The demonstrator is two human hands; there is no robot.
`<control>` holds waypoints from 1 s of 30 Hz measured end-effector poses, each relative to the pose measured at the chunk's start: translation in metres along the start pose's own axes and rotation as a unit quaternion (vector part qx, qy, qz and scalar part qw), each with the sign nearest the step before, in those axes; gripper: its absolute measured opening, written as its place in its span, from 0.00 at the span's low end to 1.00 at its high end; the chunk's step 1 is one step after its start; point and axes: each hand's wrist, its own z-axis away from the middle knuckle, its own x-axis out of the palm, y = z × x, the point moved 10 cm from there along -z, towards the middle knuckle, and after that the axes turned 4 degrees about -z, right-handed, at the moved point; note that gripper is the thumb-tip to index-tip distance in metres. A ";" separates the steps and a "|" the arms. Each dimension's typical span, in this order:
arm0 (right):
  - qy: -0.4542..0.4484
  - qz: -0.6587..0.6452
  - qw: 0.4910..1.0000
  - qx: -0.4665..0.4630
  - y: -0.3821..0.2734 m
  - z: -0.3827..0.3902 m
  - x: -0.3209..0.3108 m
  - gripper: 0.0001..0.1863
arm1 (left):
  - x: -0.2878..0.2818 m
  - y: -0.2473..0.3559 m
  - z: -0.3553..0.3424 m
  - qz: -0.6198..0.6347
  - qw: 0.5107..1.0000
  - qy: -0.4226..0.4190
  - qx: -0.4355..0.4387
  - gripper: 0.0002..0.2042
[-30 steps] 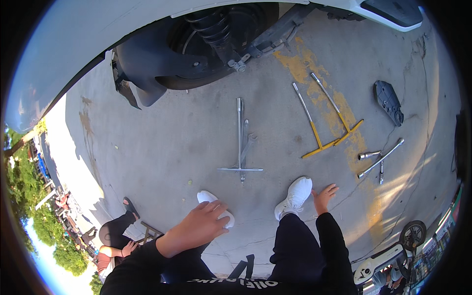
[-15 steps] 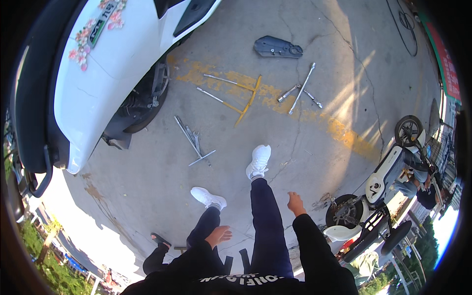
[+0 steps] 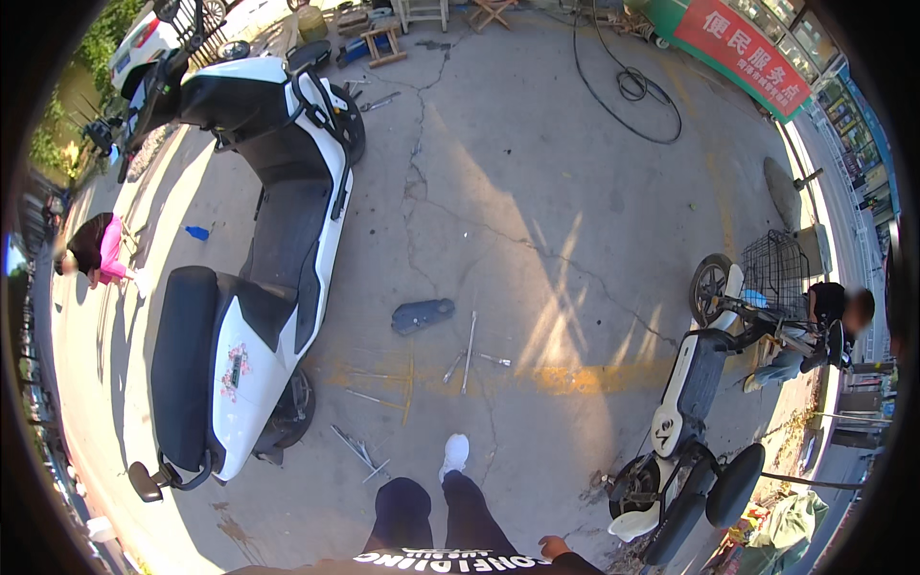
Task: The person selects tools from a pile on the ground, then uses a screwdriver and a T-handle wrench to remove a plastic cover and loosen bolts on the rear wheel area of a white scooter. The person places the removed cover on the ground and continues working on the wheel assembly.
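Observation:
My right hand (image 3: pixel 553 547) hangs at the lower edge beside my dark-trousered leg, seemingly loosely open, with nothing visible in it. My left hand is out of view. On the ground ahead of my white shoe (image 3: pixel 454 454) lie T-handle wrenches with yellow grips (image 3: pixel 408 393). A silver T-handle wrench (image 3: pixel 355 446) with other metal tools lies to their left. To the right are a long silver socket wrench (image 3: pixel 470 355) and shorter socket tools (image 3: pixel 494 359). Beyond them rests a dark plastic cover (image 3: pixel 422 316). None of these touches my hand.
A white-and-black electric scooter (image 3: pixel 264 355) stands at left; another white-and-black two-wheeler (image 3: pixel 682 393) stands at right, with a person (image 3: pixel 834 311) beyond it. A second person (image 3: pixel 96 244) is at far left. A black hose (image 3: pixel 637 91) and wooden stools (image 3: pixel 383 45) lie farther off.
The view has tilted up and swung, bringing the whole scooter and farther ground into sight. My left hand has left the picture; my right hand now sits at its lower edge.

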 end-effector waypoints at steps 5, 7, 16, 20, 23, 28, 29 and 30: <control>0.074 0.017 0.993 0.092 -0.019 -0.044 -0.155 0.16 | 0.179 0.305 0.022 -0.070 0.966 -0.078 0.234 0.15; 0.186 -0.036 0.981 0.028 -0.081 -0.029 -0.228 0.15 | 0.213 0.395 0.051 -0.081 0.951 -0.069 0.291 0.14; 0.180 -0.079 0.978 -0.069 -0.180 -0.062 -0.576 0.18 | 0.276 0.569 0.054 -0.249 0.956 0.075 0.138 0.12; 0.201 -0.123 0.972 -0.027 -0.214 -0.078 -0.733 0.17 | 0.443 0.771 0.082 -0.480 0.828 0.061 0.284 0.11; 0.213 -0.155 0.965 0.010 -0.221 -0.078 -0.829 0.17 | 0.637 0.954 0.205 -0.147 0.922 -0.134 0.331 0.16; 0.177 -0.223 0.959 -0.005 -0.281 -0.119 -0.958 0.15 | 0.789 1.205 0.366 -0.162 0.839 -0.262 0.448 0.15; 0.157 -0.232 0.960 -0.013 -0.292 -0.133 -0.979 0.15 | 0.794 1.241 0.373 -0.189 0.834 -0.243 0.457 0.15; 0.132 -0.237 0.962 -0.028 -0.306 -0.150 -1.001 0.15 | 0.791 1.271 0.376 -0.209 0.831 -0.222 0.465 0.15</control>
